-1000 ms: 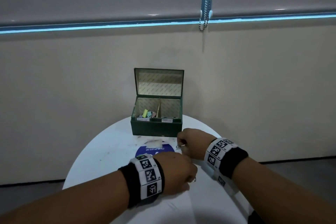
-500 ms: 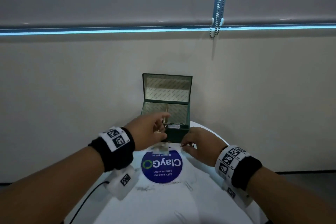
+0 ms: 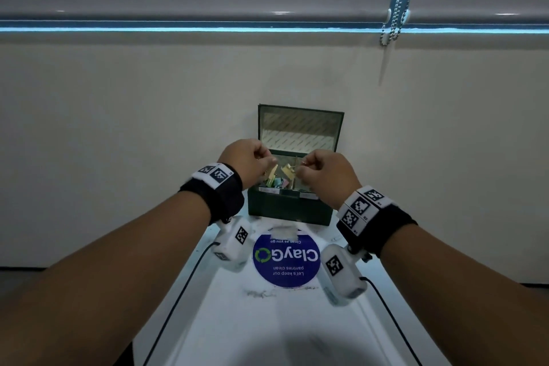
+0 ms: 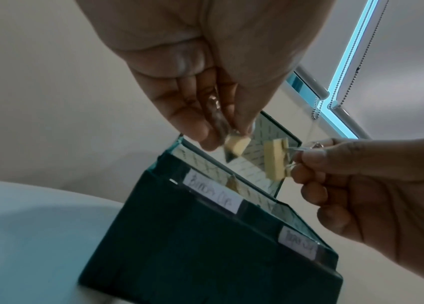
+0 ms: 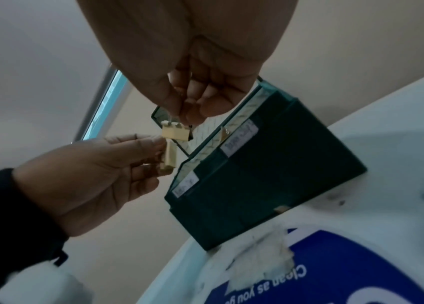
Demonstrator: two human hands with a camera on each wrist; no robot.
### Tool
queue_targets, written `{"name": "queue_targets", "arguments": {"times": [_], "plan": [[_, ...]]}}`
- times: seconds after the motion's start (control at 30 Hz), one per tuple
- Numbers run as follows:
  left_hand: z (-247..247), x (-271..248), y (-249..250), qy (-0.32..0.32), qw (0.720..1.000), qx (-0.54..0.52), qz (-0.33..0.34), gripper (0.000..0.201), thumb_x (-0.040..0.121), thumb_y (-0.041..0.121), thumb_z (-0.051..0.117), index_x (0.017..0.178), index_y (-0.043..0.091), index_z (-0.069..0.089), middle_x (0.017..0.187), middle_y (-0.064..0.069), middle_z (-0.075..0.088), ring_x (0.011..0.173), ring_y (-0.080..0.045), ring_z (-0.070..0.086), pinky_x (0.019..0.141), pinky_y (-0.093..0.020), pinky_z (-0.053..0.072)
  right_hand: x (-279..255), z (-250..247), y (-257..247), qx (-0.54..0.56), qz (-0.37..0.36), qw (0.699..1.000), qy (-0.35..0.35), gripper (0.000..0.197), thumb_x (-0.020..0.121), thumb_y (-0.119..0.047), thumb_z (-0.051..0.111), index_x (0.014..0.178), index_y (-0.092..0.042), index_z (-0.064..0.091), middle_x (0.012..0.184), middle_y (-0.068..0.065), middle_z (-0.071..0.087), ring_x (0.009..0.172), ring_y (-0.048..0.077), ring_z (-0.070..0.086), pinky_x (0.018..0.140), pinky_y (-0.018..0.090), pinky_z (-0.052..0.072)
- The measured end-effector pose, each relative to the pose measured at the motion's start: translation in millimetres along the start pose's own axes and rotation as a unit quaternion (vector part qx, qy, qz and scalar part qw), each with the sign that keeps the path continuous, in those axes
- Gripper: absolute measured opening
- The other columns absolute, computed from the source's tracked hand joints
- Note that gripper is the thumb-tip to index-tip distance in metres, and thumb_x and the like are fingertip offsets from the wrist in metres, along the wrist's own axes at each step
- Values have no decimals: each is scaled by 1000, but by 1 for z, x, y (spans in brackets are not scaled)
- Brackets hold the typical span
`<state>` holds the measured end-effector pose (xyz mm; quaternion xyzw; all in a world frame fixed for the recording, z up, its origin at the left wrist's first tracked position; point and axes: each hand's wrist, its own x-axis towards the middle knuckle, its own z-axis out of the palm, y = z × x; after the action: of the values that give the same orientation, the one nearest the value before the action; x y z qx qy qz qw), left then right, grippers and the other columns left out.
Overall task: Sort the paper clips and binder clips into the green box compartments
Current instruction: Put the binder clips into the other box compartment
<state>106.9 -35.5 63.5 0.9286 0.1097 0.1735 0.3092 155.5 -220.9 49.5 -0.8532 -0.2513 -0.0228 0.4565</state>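
Head view: both hands raised over the open green box [image 3: 289, 206], which stands at the 12 o'clock edge of the round white worktop [image 3: 267, 321], lid upright against the wall. The left hand [image 3: 246, 162] pinches the wire handles of a pale yellow binder clip [image 3: 271, 171] between thumb and fingertips; the clip hangs above the box's left compartment. The right hand [image 3: 325, 177], at 3 o'clock of the left, likewise pinches a second yellow binder clip [image 3: 287, 172] by its handles, its remaining fingers curled. The two clips lie just beside each other over the box opening; whether they touch cannot be told. Coloured clips [image 3: 274, 183] lie in the left compartment. Two handwritten labels [image 4: 210, 194] mark the box's front rim, one per compartment. A round blue sticker [image 3: 286, 261] lies on the worktop at 6 o'clock of the box.
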Motion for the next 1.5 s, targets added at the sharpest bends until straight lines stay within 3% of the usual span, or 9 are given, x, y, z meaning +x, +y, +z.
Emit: {"name": "queue_targets", "arguments": {"times": [0.13,0.23,0.4,0.57,0.8,0.93,1.07,1.2,1.5], "plan": [[-6,-5,-15,-8,999,34,2,27,95,41,58,115,24,64,110,7,63,96,-13,61,86,-28,48,-7,6,0,-37,-28,998,-45,24,90,-24,70,114,-24,71,99,-10,72,88,7,68,85,28,57],[-19,-27,-24,-22,996,67,49,13,96,35,56,106,28,63,104,8,56,91,-11,59,84,-27,47,-26,-10,13,-121,-76,988,-58,21,94,-23,64,113,-28,70,101,-11,70,89,7,66,85,24,54],[-26,-74,-44,-244,933,248,90,28,95,37,58,123,35,60,116,13,60,103,-6,58,91,-24,45,-59,-39,51,-314,-57,920,-227,26,96,-21,54,113,-32,71,117,-12,68,99,7,62,95,25,49],[-4,-96,-58,-309,902,294,71,56,98,40,51,151,34,33,153,7,35,138,-16,38,114,-35,31,-74,-39,69,-398,-49,865,-303,38,93,-19,48,126,-29,64,136,-10,58,122,17,57,105,34,47],[3,-113,-45,-297,907,279,106,28,95,23,52,117,25,69,106,3,57,102,-20,59,90,-33,48,-90,-24,55,-432,-75,851,-288,12,94,-24,48,90,-26,60,94,-5,61,85,18,60,78,31,54],[3,-121,-46,-286,914,272,97,32,99,27,46,122,30,67,110,6,60,106,-18,58,94,-32,46,-93,-27,50,-403,-31,874,-271,6,85,-24,51,80,-26,48,78,-8,59,73,14,57,66,26,48],[6,-132,-44,-276,916,274,96,7,91,35,58,86,32,60,92,11,52,90,-16,55,83,-30,47,-104,-30,40,-363,4,880,-307,13,90,-18,46,94,-31,47,77,-8,58,72,14,54,71,29,49],[8,-137,-38,-272,924,255,88,16,90,21,56,97,30,67,104,10,60,99,-14,57,89,-29,47,-126,-19,33,-392,-22,867,-307,14,89,-14,42,79,-21,47,80,-2,61,73,18,52,68,30,47],[13,-143,-31,-260,920,286,56,22,89,15,49,97,36,51,112,8,60,98,-17,55,85,-30,48,-158,-13,-2,-398,-57,850,-339,48,78,-71,56,91,-26,49,92,-8,53,81,13,57,71,29,45]]}}
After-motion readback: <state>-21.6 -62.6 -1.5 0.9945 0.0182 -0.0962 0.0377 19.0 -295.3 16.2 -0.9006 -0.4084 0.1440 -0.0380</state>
